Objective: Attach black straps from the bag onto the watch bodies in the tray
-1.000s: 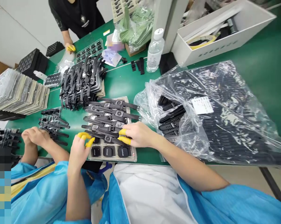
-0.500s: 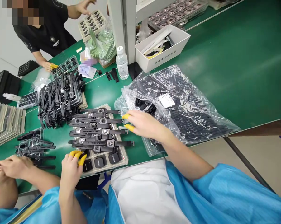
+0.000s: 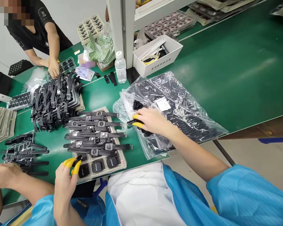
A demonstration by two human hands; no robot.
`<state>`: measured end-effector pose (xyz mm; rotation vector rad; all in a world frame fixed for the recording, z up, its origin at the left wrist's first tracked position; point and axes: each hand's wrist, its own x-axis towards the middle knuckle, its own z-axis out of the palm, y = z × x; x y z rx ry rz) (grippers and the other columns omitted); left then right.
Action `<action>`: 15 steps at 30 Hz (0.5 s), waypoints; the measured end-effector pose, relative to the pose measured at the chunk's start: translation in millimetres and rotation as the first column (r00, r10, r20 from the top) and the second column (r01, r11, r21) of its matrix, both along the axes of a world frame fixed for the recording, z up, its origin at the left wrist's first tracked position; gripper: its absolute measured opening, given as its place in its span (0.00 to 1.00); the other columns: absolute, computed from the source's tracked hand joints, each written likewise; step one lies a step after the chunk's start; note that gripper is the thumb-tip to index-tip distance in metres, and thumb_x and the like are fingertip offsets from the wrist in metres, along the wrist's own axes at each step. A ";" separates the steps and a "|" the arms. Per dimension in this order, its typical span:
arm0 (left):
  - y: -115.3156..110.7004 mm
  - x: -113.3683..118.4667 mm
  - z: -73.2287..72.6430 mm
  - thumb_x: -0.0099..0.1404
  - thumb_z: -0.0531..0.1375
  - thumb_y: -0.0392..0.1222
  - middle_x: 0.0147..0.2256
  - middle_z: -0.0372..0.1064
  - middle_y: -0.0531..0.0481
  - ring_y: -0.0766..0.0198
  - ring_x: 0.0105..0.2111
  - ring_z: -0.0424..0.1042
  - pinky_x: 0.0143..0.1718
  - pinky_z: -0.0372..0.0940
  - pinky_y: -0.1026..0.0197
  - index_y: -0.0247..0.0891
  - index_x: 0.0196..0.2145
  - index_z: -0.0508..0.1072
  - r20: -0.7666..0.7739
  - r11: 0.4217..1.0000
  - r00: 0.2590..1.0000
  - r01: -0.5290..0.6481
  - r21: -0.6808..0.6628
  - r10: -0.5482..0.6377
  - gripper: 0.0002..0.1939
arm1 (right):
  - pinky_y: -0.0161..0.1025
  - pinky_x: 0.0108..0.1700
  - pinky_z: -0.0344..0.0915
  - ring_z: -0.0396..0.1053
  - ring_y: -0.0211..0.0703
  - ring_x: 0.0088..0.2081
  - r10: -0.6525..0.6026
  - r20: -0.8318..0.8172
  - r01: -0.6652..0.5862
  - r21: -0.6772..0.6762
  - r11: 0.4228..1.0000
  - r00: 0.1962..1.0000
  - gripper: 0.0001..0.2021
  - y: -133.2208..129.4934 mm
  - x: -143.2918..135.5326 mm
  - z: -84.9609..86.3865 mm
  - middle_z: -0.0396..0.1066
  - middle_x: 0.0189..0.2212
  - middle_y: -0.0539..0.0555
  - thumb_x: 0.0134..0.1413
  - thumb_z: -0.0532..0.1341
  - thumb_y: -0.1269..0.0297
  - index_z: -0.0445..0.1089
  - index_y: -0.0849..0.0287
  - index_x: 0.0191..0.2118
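- left hand [image 3: 65,178], at the eight o'clock of the tray [image 3: 122,165], pinches a small black piece, likely a watch case [image 3: 77,160].
- right hand [image 3: 153,121], toward three o'clock, grips a black strap [image 3: 132,121] at the mouth of a clear bag [image 3: 189,110] packed with more.
- strapped watches [image 3: 104,135] crowd the tray's twelve-o'clock side on the green desk [image 3: 226,72] — apparently finished.
- at six o'clock, three strapless cases [image 3: 96,166] sit in their pockets — seemingly left to do.
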<state>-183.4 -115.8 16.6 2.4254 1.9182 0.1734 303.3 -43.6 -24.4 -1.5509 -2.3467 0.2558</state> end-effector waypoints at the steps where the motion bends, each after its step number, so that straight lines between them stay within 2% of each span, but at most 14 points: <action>1: -1.6 -1.4 0.8 0.60 0.55 0.40 0.36 0.75 0.43 0.46 0.42 0.75 0.41 0.70 0.49 0.44 0.33 0.67 0.003 1.000 1.000 -0.012 -0.003 0.012 0.02 | 0.47 0.44 0.61 0.70 0.54 0.46 0.010 0.016 -0.010 -0.034 0.999 1.000 0.16 0.8 1.6 -0.5 0.77 0.44 0.62 0.71 0.59 0.53 0.78 0.60 0.49; 3: -5.0 -4.0 1.7 0.61 0.54 0.41 0.37 0.75 0.43 0.47 0.44 0.75 0.42 0.70 0.50 0.44 0.33 0.67 0.007 1.000 1.000 -0.028 -0.004 0.028 0.03 | 0.47 0.46 0.61 0.71 0.55 0.46 -0.009 0.039 0.012 -0.074 0.997 0.999 0.17 4.0 9.9 -3.1 0.78 0.44 0.62 0.69 0.61 0.52 0.78 0.61 0.50; 6: -7.8 -6.6 0.0 0.64 0.54 0.43 0.39 0.75 0.43 0.47 0.45 0.75 0.42 0.70 0.51 0.44 0.35 0.68 0.009 0.999 0.999 -0.039 0.015 0.039 0.05 | 0.49 0.49 0.61 0.70 0.57 0.48 -0.039 0.068 0.046 -0.103 0.994 0.997 0.16 10.0 26.8 -7.4 0.77 0.44 0.62 0.67 0.62 0.55 0.77 0.61 0.52; 10: -7.9 -9.9 -7.2 0.63 0.54 0.44 0.37 0.75 0.44 0.49 0.42 0.75 0.41 0.70 0.53 0.43 0.35 0.70 0.024 0.998 1.000 -0.004 0.067 0.003 0.07 | 0.48 0.46 0.61 0.70 0.57 0.46 -0.059 0.081 0.075 -0.211 0.975 0.995 0.17 14.9 40.8 -8.5 0.75 0.41 0.61 0.65 0.63 0.52 0.77 0.60 0.49; 15: -11.8 -19.6 -12.5 0.61 0.54 0.43 0.37 0.75 0.44 0.50 0.42 0.75 0.39 0.70 0.55 0.43 0.32 0.68 0.047 0.996 0.999 -0.024 0.086 0.020 0.05 | 0.47 0.45 0.63 0.70 0.57 0.45 -0.068 -0.025 0.059 -0.280 0.958 0.997 0.17 15.4 44.1 -2.9 0.75 0.40 0.62 0.67 0.60 0.51 0.77 0.60 0.44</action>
